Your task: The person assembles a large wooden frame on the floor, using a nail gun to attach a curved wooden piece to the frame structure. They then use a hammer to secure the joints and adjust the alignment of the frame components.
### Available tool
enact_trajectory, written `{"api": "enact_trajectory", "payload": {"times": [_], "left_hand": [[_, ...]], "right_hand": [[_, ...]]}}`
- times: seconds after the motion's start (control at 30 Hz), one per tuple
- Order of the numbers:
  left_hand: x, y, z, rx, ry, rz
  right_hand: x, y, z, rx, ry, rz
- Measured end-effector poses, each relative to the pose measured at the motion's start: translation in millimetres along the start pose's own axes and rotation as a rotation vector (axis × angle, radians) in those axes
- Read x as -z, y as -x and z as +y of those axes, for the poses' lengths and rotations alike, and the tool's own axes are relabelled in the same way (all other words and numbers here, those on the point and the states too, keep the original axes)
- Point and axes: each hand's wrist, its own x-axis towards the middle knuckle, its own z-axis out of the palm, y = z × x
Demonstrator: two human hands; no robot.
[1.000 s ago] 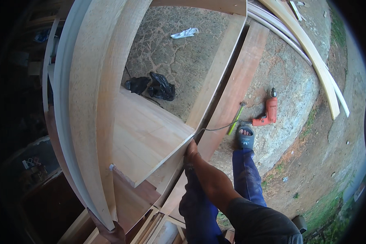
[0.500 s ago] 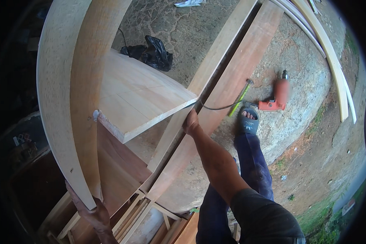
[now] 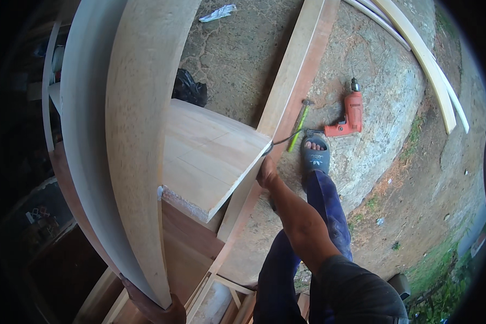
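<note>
A large pale wooden frame of wide boards stands before me, with a shelf board (image 3: 216, 151) set across it between two long sides. My left hand (image 3: 155, 309) grips the lower end of the tall left side board (image 3: 137, 108). At the shelf's near right corner, my right hand (image 3: 267, 171) is closed round the edge of the right side board (image 3: 289, 70); its fingertips are hidden. A dark cord (image 3: 286, 139) runs past that corner to a red power drill (image 3: 351, 116) on the ground.
A hammer with a yellow-green handle (image 3: 298, 127) lies beside the drill, close to my sandalled foot (image 3: 316, 154). Long wooden strips (image 3: 416, 48) rest at the far right. A black plastic bag (image 3: 189, 89) sits behind the shelf. More wooden framing (image 3: 221, 297) is at the bottom.
The wooden frame has turned in both hands; its left side has swung right and shows more of its outer face. The dark gap along the right boards has closed from view.
</note>
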Motion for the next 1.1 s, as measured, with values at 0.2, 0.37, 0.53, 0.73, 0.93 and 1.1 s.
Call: {"api": "enact_trajectory", "payload": {"times": [0.2,0.37,0.53,0.73,0.93,1.1], "left_hand": [[-3.5,6.0,14.4,-0.1,-0.027,-0.082],[-33.2,13.2,25.4,-0.026,0.032,-0.055],[-46.8,24.8,22.8,0.004,0.084,-0.128],[-78.0,40.2,32.3,0.068,0.152,-0.118],[-77.9,50.4,23.6,0.078,0.16,-0.066],[-73.9,36.7,21.6,0.074,0.218,-0.173]], "right_hand": [[27.3,-26.1,-12.7,0.025,-0.016,-0.021],[25.2,2.6,-31.6,0.168,0.019,0.205],[19.9,24.4,-161.9,0.483,-0.123,0.217],[100.3,-26.3,-132.8,1.071,1.609,0.399],[44.1,6.2,-137.0,0.583,2.127,0.291],[134.8,43.6,-159.9,0.492,2.169,0.522]]}}
